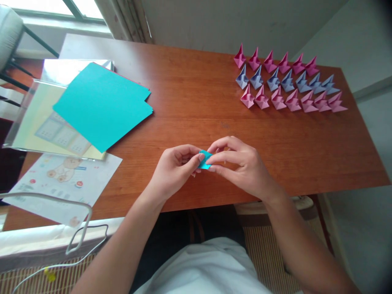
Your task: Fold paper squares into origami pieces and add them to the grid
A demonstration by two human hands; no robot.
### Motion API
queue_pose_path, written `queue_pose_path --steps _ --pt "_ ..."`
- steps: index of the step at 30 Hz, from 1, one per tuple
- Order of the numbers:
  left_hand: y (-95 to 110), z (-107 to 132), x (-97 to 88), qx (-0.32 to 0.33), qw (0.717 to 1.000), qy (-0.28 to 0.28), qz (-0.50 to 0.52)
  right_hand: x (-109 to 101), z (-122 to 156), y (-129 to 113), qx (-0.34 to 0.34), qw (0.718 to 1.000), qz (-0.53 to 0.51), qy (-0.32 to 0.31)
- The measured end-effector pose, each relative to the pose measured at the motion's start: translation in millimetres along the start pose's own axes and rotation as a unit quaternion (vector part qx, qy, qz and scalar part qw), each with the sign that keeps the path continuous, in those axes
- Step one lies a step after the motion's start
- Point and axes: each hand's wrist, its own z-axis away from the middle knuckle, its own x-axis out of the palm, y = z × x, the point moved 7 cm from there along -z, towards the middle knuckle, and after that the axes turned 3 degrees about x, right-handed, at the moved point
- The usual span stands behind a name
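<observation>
A small folded piece of turquoise paper [204,160] is held between my two hands, just above the front part of the table. My left hand [177,165] pinches its left side, with the thumb lying on top. The fingertips of my right hand [237,161] grip its right side and edge. The fingers partly cover the paper, so its full folded shape is hidden.
Rows of folded paper figures, dark pink [270,63], lavender [273,81] and light pink [278,99], stand at the back right of the wooden table [190,98]. Turquoise sheets [104,106] lie at the left on a plastic packet [27,122], near a bear-printed sheet [101,175].
</observation>
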Motion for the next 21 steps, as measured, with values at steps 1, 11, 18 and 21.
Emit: queue_pose_path --steps 1,11,18,21 --pt "0.0 0.2 0.5 0.001 1.000 -0.001 -0.001 0.6 -0.5 0.6 0.004 1.000 -0.002 0.001" --pt "0.8 0.8 1.5 0.006 1.000 -0.013 -0.004 15.8 -5.4 30.9 0.213 0.962 -0.169 0.023" --pt "2.2 1.3 -0.2 0.016 1.000 -0.017 0.019 19.0 -7.3 29.0 0.214 0.955 -0.202 0.047" --pt "2.4 1.3 0.9 0.024 0.998 -0.034 0.041 15.3 -8.4 25.7 0.202 0.962 -0.177 0.052"
